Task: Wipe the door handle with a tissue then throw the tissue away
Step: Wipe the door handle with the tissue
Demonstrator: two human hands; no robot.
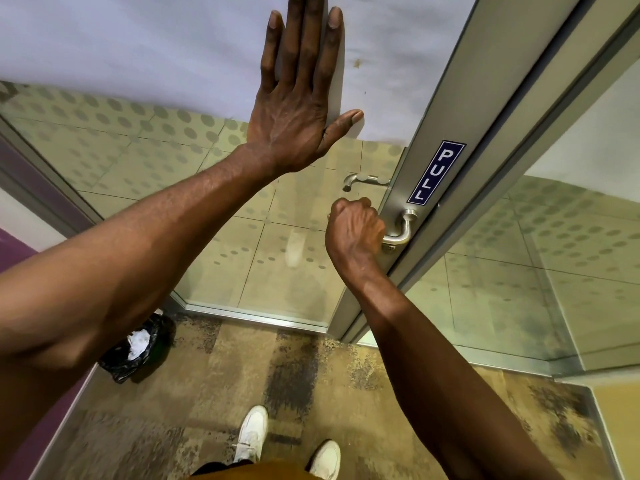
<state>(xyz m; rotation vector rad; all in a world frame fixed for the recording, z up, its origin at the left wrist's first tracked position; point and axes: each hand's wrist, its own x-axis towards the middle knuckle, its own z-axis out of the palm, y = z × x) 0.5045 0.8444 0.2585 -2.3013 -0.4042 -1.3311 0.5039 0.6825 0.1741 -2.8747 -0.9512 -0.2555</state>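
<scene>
The silver lever door handle (403,230) sticks out from the metal door frame just below a blue PULL sticker (436,172). My right hand (355,230) is closed in a fist around the handle's free end. No tissue shows in that fist; whether one is inside it is hidden. My left hand (301,95) lies flat on the frosted glass door (138,46), fingers spread and pointing up, holding nothing. A second handle (363,181) shows through the glass on the far side.
A bin with a black liner (138,348) holding white crumpled paper stands on the floor at the lower left, partly behind my left forearm. My white shoes (252,434) stand on patterned carpet. A glass side panel (554,271) is to the right of the frame.
</scene>
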